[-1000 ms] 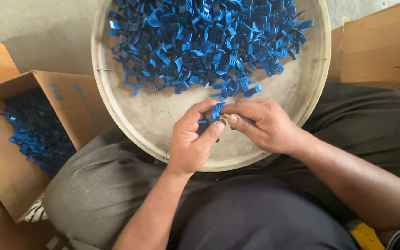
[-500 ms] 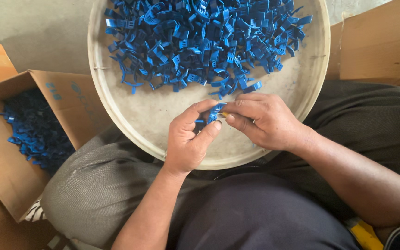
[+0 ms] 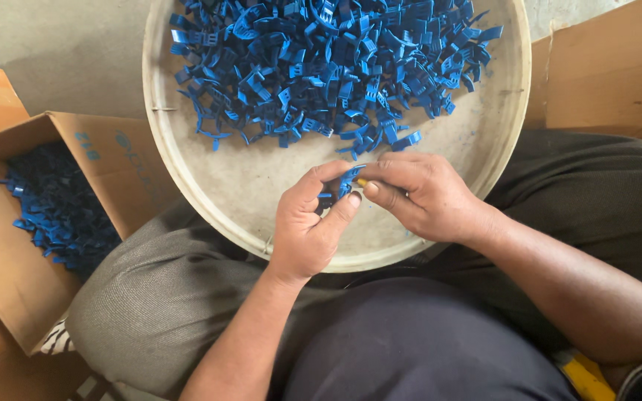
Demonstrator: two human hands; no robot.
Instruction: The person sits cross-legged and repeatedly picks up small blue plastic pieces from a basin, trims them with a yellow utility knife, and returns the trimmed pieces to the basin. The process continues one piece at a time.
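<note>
A round pale tray (image 3: 209, 200) rests on my lap, its far half heaped with several small blue plastic clips (image 3: 321, 67). Over the tray's near side my left hand (image 3: 307, 223) and my right hand (image 3: 417, 194) meet, both pinching one blue clip (image 3: 347, 182) between thumbs and fingertips. A small yellowish bit shows at the right fingertips. Most of the held clip is hidden by my fingers.
An open cardboard box (image 3: 9, 289) at my left holds more blue clips (image 3: 53, 208). Flat cardboard (image 3: 611, 67) lies at the upper right. My knees in grey trousers (image 3: 172, 289) lie under the tray. Bare concrete floor (image 3: 61, 44) shows at top left.
Both hands stay together on the same blue clip with only small finger shifts. The view has drifted slightly, so the tray sits a bit higher in the frame.
</note>
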